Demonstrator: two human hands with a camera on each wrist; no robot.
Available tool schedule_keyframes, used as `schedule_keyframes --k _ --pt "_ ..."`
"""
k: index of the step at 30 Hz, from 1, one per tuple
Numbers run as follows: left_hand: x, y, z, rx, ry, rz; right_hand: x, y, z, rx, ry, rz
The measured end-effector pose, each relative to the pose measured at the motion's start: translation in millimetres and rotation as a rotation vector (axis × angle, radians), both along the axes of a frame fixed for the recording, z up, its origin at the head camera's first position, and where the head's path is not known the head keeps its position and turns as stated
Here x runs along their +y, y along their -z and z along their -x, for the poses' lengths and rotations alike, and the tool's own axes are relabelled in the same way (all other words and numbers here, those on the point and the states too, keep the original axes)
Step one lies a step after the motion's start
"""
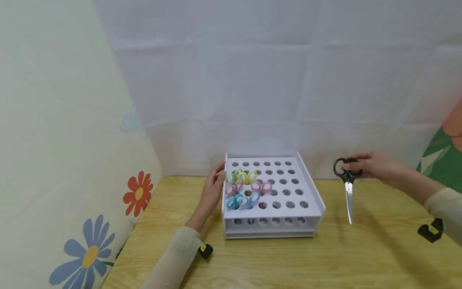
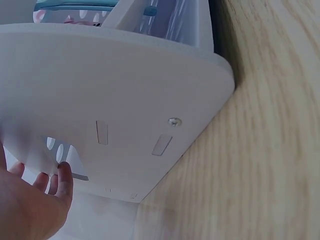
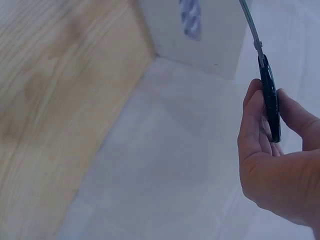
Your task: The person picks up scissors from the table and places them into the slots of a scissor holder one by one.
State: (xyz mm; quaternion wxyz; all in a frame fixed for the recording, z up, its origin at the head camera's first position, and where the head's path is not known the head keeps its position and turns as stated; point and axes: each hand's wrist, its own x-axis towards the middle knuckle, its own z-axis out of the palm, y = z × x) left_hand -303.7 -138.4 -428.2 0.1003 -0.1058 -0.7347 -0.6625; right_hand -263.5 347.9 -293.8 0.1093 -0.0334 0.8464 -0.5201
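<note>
A white rack [image 1: 288,212] with rows of round holes stands on the table. Several coloured scissors stick out of its left holes by their handles: yellow [image 1: 251,176], pink [image 1: 261,187], teal [image 1: 232,202], light blue [image 1: 250,200] and green. My left hand [image 1: 213,188] rests along the rack's left side, its fingertips [image 2: 65,172] at the cutout in the side panel [image 2: 125,90]. Right of the rack, my right hand [image 1: 375,166] pinches black-handled scissors [image 1: 348,188] by the handle between thumb and fingers, blades hanging down, above the table.
The wooden table [image 1: 274,265] meets a white cloth backdrop [image 1: 249,80] behind the rack. A flowered cloth [image 1: 72,160] closes off the left, and another printed cloth [image 1: 442,152] hangs at the far right. A wrist camera [image 1: 430,230] is strapped below the right sleeve.
</note>
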Motion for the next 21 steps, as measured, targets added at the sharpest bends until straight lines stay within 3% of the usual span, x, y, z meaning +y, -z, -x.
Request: schedule_keyframes --k 9,12,21 --pt "0.0 0.6 -1.6 0.004 -0.001 0.0 -21.0 -29.8 -1.1 0.04 0.002 0.029" --pt "0.2 -4.0 -5.0 0.011 0.015 -0.008 -27.7 -37.0 -0.8 0.049 -0.007 0.039" --pt "1.4 -3.5 -3.4 0.011 0.007 -0.005 -37.7 -53.5 3.9 0.123 -0.032 0.178"
